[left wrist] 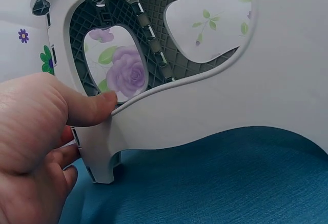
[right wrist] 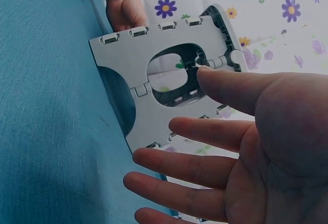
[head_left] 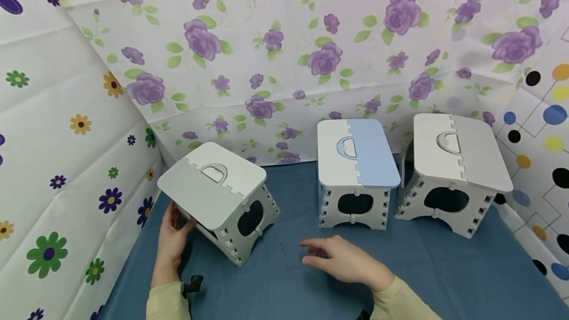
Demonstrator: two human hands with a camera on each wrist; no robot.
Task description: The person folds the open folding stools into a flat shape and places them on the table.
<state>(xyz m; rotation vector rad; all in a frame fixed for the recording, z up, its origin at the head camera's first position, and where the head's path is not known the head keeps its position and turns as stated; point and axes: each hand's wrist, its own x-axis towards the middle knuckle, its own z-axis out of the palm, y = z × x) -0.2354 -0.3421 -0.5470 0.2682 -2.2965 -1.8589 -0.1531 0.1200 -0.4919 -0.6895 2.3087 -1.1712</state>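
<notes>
A grey and white folding stool [head_left: 213,184] stands turned at an angle on the left of the blue cloth. My left hand [head_left: 172,241] grips its near left side; in the left wrist view the thumb of the left hand [left wrist: 46,131] lies over the edge of the side panel [left wrist: 205,111], with fingers behind the leg. To the right of this stool my right hand [head_left: 344,260] hovers over the cloth, holding nothing. The right wrist view shows the right hand [right wrist: 246,167] with spread fingers, apart from the stool's end panel [right wrist: 123,55].
A blue and white stool [head_left: 375,154] stands at the back, right of centre. Beside it on the right is another grey and white stool [head_left: 484,152]. Flowered sheets [head_left: 284,63] hang behind and at the left, a dotted one [head_left: 540,162] at the right.
</notes>
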